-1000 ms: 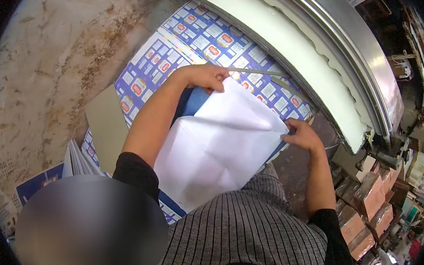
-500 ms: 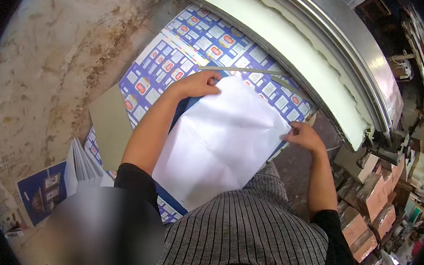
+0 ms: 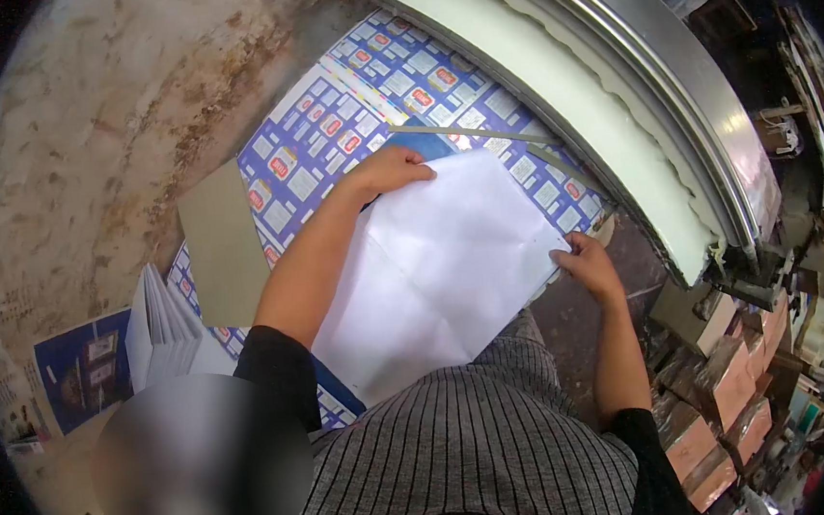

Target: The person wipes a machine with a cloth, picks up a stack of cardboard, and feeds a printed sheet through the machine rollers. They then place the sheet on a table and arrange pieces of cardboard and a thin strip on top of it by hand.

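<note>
A large white sheet of paper with faint creases spreads in front of my body. My left hand pinches its far left corner between thumb and fingers. At the right corner, my right hand grips the edge, thumb on top and fingers curled behind. Under the paper lies a dark blue sheet, showing beyond my left hand and again near my waist. Beneath both is a printed blue sheet with rows of labels and red logos.
A grey board lies left of my forearm, near fanned white pages and a blue printed picture. Thin grey strips rest beyond the paper. A long white and metal machine edge curves along the far right; wrapped bundles stand below.
The white paper's far left corner has shifted slightly right and nearer with my left hand, showing more dark blue sheet beyond it. My right hand keeps its hold on the right corner.
</note>
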Motion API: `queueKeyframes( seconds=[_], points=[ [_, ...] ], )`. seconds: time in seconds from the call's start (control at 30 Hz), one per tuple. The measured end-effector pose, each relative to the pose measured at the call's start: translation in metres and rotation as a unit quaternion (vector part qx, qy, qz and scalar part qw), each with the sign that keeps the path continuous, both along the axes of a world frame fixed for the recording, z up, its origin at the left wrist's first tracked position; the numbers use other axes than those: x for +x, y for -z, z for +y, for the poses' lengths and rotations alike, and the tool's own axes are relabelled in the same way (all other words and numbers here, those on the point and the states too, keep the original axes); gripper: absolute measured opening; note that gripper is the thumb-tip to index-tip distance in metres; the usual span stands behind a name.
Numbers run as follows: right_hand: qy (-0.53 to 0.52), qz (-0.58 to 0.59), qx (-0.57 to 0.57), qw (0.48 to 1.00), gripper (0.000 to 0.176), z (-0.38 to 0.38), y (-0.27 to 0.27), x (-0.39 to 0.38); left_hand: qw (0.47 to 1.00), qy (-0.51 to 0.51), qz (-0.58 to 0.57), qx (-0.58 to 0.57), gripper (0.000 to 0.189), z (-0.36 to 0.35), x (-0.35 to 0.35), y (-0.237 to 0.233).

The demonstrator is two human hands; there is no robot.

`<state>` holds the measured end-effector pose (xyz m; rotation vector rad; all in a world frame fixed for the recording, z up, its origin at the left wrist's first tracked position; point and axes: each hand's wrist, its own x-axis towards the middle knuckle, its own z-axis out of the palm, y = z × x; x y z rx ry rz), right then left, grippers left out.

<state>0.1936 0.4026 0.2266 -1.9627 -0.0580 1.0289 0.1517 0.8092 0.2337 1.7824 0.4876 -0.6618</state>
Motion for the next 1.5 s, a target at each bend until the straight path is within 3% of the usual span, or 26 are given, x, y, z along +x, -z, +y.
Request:
queueKeyframes(
  seconds=[0.1, 0.23, 0.3, 0.43, 0.6, 0.73, 0.8, 0.83, 0.87, 0.93, 1.0, 1.07, 1.1, 1.17, 1.2, 1.27, 1.33, 1.4, 1.5],
  points=[
    [0.004, -0.005, -0.055, 0.998, 0.027, -0.001, -0.003, 0.000, 0.998, -0.017, -0.041, 0.040, 0.028, -0.007, 0.000, 0.012],
    [-0.039, -0.008, -0.047, 0.998, 0.029, -0.016, -0.005, -0.003, 0.984, -0.008, -0.111, 0.141, 0.037, -0.015, -0.003, 0.020],
    [-0.009, -0.094, -0.013, 0.995, 0.034, -0.020, 0.000, -0.008, 0.980, -0.010, -0.121, 0.159, 0.037, -0.021, -0.005, 0.018],
    [0.037, -0.070, 0.025, 0.997, 0.036, -0.019, 0.009, -0.015, 0.955, -0.019, -0.126, 0.266, 0.041, -0.031, -0.008, 0.021],
    [-0.008, -0.224, -0.144, 0.964, 0.039, -0.003, 0.007, -0.025, 0.936, -0.049, -0.120, 0.327, 0.044, -0.048, -0.014, 0.010],
    [0.034, -0.238, -0.164, 0.957, 0.040, 0.017, 0.002, -0.031, 0.917, -0.069, -0.130, 0.370, 0.037, -0.054, -0.022, -0.002],
    [0.061, -0.315, -0.100, 0.942, 0.038, 0.025, 0.005, -0.032, 0.911, -0.087, -0.142, 0.378, 0.032, -0.055, -0.026, -0.004],
    [0.126, -0.189, 0.025, 0.974, 0.031, 0.026, 0.006, -0.029, 0.910, -0.100, -0.139, 0.377, 0.032, -0.053, -0.028, -0.003],
    [0.127, -0.189, 0.026, 0.974, 0.031, 0.026, 0.004, -0.025, 0.909, -0.114, -0.137, 0.376, 0.032, -0.049, -0.029, -0.001],
    [0.204, 0.074, 0.143, 0.966, 0.028, 0.027, 0.001, -0.016, 0.900, -0.128, -0.154, 0.388, 0.035, -0.042, -0.029, 0.005],
    [0.203, 0.096, 0.169, 0.960, 0.028, 0.029, -0.006, -0.013, 0.903, -0.087, -0.125, 0.403, 0.047, -0.040, -0.029, 0.001],
    [0.107, 0.065, 0.161, 0.979, 0.029, 0.024, -0.006, -0.009, 0.900, -0.093, -0.134, 0.405, 0.049, -0.037, -0.030, 0.007],
    [0.108, 0.064, 0.162, 0.979, 0.029, 0.021, 0.003, -0.007, 0.897, -0.100, -0.143, 0.406, 0.051, -0.037, -0.029, 0.008],
    [0.066, -0.009, 0.040, 0.997, 0.037, 0.022, 0.014, -0.005, 0.901, -0.117, -0.127, 0.399, 0.051, -0.036, -0.026, 0.006],
    [0.066, -0.009, 0.040, 0.997, 0.037, 0.024, 0.012, -0.008, 0.904, -0.135, -0.107, 0.390, 0.052, -0.037, -0.025, 0.006],
    [-0.004, -0.240, -0.174, 0.955, 0.054, 0.032, 0.003, -0.018, 0.884, -0.113, -0.108, 0.441, 0.052, -0.040, -0.022, 0.004],
    [-0.009, -0.247, -0.200, 0.948, 0.060, 0.035, -0.001, -0.021, 0.861, -0.092, -0.108, 0.489, 0.052, -0.041, -0.017, 0.001],
    [-0.015, -0.255, -0.226, 0.940, 0.065, 0.037, -0.005, -0.021, 0.901, -0.164, -0.048, 0.399, 0.051, -0.037, -0.007, -0.007],
    [-0.052, -0.247, -0.255, 0.934, 0.066, 0.038, -0.015, -0.021, 0.913, -0.143, -0.098, 0.371, 0.051, -0.020, -0.004, 0.010]
  ],
)
